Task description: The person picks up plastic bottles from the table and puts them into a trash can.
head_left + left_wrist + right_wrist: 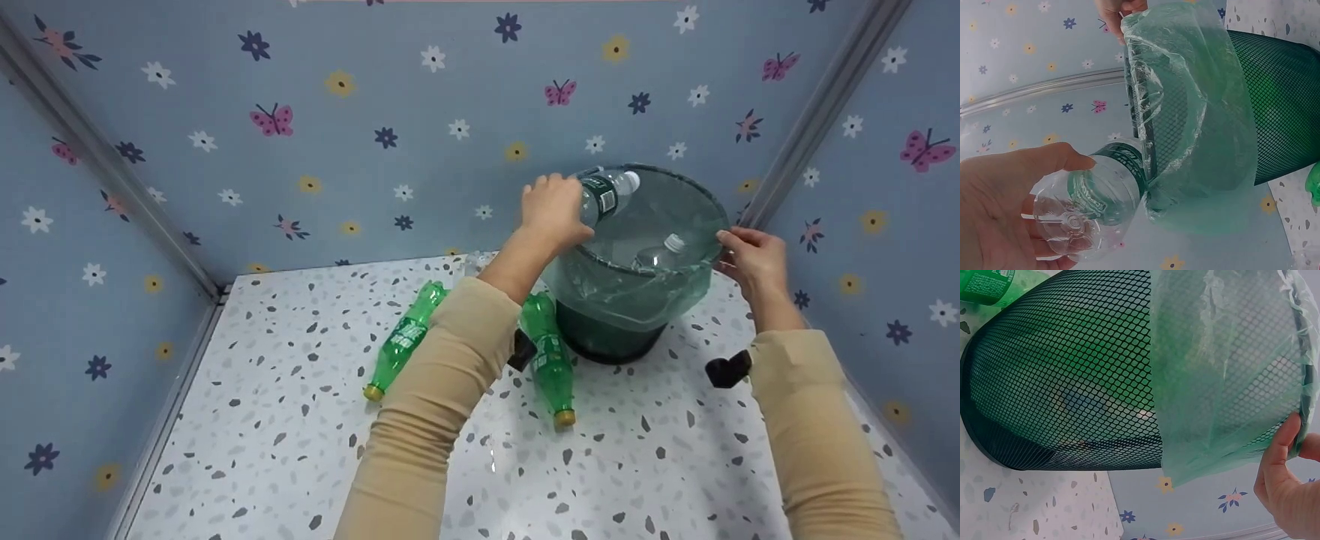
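Note:
My left hand [553, 210] grips a clear plastic bottle [604, 196] with a dark green label and white cap. The bottle lies tilted over the left rim of a mesh trash can [611, 337], cap toward the opening; its base faces the camera in the left wrist view. A thin green bag [1202, 140] lines the can and is folded down over its rim. At the right rim, my right hand [756, 259] pinches the bag and edge between thumb and fingers [1282, 444]. Inside the can stands another clear bottle [664, 253] with a white cap.
Two green bottles with yellow caps lie on the speckled surface: one green bottle [405, 341] to the left, another green bottle [551, 360] beside the can. Part of a clear bottle [477, 261] shows behind my left forearm. Flowered walls [420, 97] enclose the back and sides.

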A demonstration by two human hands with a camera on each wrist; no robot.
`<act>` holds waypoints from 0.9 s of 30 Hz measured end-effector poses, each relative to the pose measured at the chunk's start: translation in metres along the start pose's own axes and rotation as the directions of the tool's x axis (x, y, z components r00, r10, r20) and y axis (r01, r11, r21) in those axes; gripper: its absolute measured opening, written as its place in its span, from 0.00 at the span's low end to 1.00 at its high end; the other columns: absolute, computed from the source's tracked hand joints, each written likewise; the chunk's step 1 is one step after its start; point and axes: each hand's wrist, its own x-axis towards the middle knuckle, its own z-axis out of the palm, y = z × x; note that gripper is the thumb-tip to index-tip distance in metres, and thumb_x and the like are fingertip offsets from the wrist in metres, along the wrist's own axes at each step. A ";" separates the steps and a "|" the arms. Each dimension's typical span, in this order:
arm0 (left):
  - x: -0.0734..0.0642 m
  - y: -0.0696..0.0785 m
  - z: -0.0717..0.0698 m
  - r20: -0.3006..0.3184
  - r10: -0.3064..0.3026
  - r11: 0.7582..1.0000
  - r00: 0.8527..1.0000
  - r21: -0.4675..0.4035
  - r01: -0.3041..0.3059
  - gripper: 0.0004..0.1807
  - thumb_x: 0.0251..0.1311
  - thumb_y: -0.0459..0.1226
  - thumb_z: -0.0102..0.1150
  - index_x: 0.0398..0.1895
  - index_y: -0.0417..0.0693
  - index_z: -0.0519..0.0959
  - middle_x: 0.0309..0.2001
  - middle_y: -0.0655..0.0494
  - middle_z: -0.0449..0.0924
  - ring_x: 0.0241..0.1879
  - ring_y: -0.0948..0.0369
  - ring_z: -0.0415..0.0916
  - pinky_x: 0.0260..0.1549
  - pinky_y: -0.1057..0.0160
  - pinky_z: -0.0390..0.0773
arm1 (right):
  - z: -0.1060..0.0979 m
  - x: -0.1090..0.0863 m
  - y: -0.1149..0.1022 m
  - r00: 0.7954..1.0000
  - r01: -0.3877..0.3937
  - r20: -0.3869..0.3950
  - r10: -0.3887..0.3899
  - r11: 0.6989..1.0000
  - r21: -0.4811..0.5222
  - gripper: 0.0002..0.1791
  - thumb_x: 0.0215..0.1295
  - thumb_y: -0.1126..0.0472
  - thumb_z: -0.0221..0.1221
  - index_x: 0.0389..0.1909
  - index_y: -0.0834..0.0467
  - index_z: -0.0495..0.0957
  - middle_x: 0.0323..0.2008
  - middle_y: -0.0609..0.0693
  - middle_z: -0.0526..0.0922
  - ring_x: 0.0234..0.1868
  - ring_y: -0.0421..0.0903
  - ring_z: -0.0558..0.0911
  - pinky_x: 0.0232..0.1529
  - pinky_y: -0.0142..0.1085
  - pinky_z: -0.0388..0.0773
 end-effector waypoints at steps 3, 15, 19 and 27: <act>0.003 0.005 -0.002 -0.008 0.002 1.000 1.000 -0.013 -0.002 0.28 0.50 0.53 0.58 0.53 0.49 0.70 0.53 0.53 0.67 0.53 0.55 0.62 0.54 0.56 0.59 | 0.000 0.000 0.000 1.000 -0.001 -0.001 0.001 1.000 -0.006 0.25 0.61 0.57 0.53 0.57 0.62 0.63 0.39 0.49 0.67 0.33 0.41 0.74 0.31 0.26 0.75; 0.010 0.027 0.000 -0.183 0.041 0.998 0.982 0.043 -0.034 0.33 0.52 0.53 0.55 0.58 0.47 0.63 0.55 0.52 0.63 0.53 0.58 0.62 0.52 0.64 0.63 | -0.001 0.000 0.002 1.000 0.021 0.012 -0.021 0.999 0.033 0.29 0.60 0.58 0.55 0.59 0.65 0.60 0.39 0.49 0.68 0.32 0.40 0.75 0.30 0.26 0.75; 0.008 0.029 0.004 -0.290 0.068 0.996 0.955 0.075 -0.048 0.32 0.55 0.53 0.52 0.59 0.46 0.62 0.57 0.52 0.62 0.54 0.59 0.62 0.52 0.65 0.63 | 0.000 0.001 0.003 1.000 0.020 0.012 -0.021 0.999 0.029 0.29 0.60 0.57 0.55 0.59 0.65 0.60 0.40 0.49 0.68 0.34 0.41 0.75 0.31 0.26 0.75; 0.003 0.024 0.014 -0.372 0.097 0.995 0.923 0.024 -0.096 0.26 0.58 0.51 0.51 0.54 0.45 0.68 0.50 0.54 0.70 0.49 0.60 0.68 0.46 0.65 0.68 | -0.001 0.001 0.003 1.000 0.008 0.011 -0.008 1.000 0.017 0.28 0.60 0.56 0.54 0.58 0.63 0.62 0.40 0.49 0.68 0.37 0.43 0.74 0.32 0.25 0.75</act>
